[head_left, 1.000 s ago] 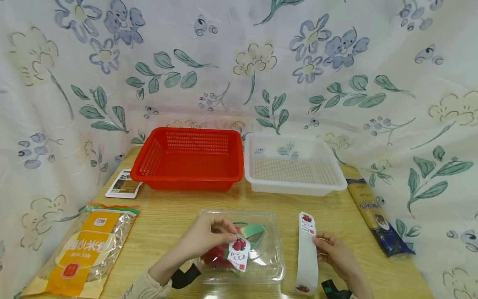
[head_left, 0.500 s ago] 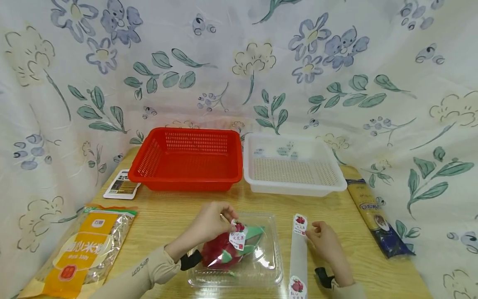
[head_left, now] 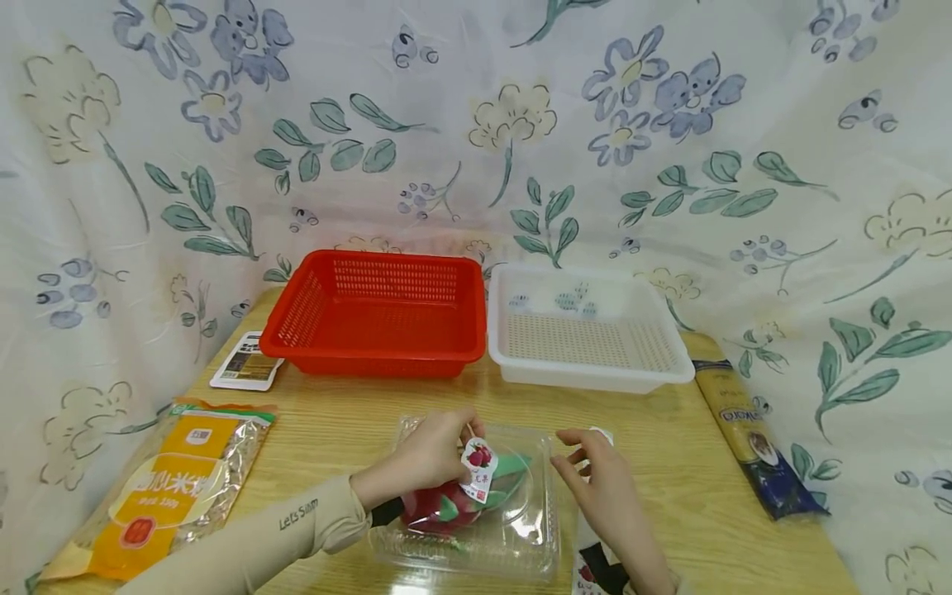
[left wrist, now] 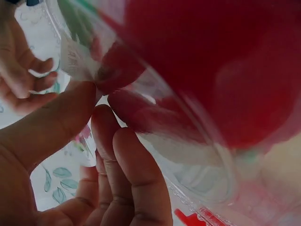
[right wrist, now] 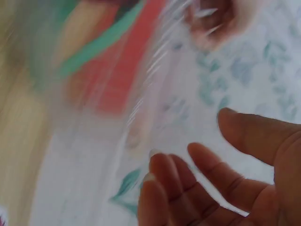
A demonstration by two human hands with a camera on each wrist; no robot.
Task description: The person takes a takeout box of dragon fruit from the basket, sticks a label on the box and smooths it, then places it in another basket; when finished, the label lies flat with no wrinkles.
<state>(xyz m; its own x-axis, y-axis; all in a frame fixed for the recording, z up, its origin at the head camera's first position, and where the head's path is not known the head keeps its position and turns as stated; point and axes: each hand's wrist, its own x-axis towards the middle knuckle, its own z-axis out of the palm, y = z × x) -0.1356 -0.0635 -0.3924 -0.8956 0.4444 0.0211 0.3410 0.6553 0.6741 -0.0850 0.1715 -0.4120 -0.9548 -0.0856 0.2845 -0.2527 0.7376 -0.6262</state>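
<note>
My left hand pinches a white sticker printed with a dragon fruit picture, between thumb and fingertips. The sticker hangs over the lid of a clear plastic clamshell box. Inside the box lies a red dragon fruit with green tips, partly covered by the left hand and sticker. In the left wrist view the fruit fills the upper right, behind the clear lid. My right hand is at the box's right edge, fingers apart and holding nothing. It hides much of a strip of similar stickers on the table.
Behind the box stand a red basket and a white basket. To the left lie an orange-and-clear food bag and a small flat packet. A yellow and blue pasta bag lies along the right table edge.
The right hand has left the sticker strip's side and moved left to the box's edge. The left hand has moved slightly up and right over the box, still pinching the sticker.
</note>
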